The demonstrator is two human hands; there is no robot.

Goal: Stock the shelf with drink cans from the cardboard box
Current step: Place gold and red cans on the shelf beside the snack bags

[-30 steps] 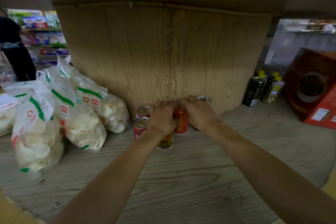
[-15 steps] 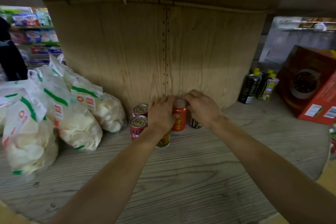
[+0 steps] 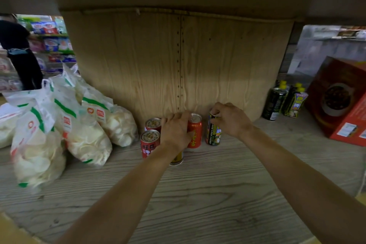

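While the right hand [image 3: 229, 120] pinches the rim of the dark green can [image 3: 213, 134], upright beside the orange can [image 3: 195, 130] at the shelf's [image 3: 198, 194] back, the left hand [image 3: 175, 132] covers the yellow can [image 3: 176, 159], grip unclear. Five cans up, and I'd say plenty of room left!

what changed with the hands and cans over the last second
The right hand left the red can and now grips the top of the dark green can, which came forward to stand just right of it. The left hand keeps hold of the red can; the red-and-white cans, yellow can and snack bags kept their places.
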